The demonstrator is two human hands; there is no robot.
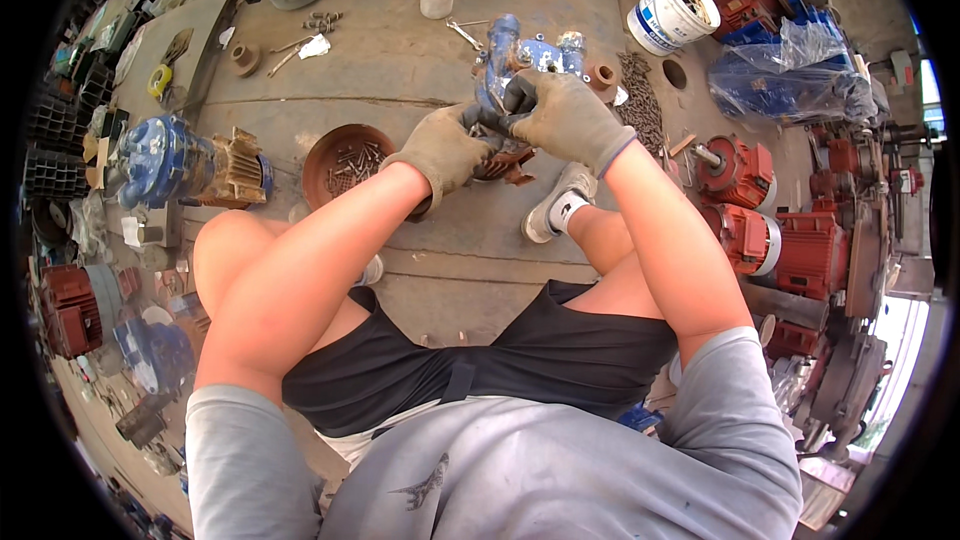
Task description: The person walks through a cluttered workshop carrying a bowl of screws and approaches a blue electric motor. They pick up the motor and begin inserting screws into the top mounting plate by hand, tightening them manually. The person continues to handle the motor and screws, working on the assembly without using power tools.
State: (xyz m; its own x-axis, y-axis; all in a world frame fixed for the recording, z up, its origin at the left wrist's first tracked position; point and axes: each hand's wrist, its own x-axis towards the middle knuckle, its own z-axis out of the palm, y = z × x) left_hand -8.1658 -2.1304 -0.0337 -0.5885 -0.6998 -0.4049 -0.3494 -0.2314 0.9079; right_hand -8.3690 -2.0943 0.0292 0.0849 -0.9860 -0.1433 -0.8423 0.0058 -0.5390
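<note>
My left hand [443, 150] and my right hand [572, 117], both in tan work gloves with dark fingertips, meet in front of me. Their fingers are closed close together at a small dark part whose kind I cannot make out. Just beyond stands a blue pump casing [503, 48] with worn paint and pipe-like openings. Below the fingers a rusty finned piece [508, 168] shows, partly covered by the gloves. Whether it joins the casing is hidden. A rusty flanged ring [602, 77] sits right of the casing, and a wrench [464, 36] lies to its left.
A brown bowl of bolts [346, 165] stands left of my left forearm. Another blue pump with a rusty end [160, 162] lies farther left. A white bucket [672, 12], a heap of metal bits [640, 100] and red motors [736, 170] are on the right.
</note>
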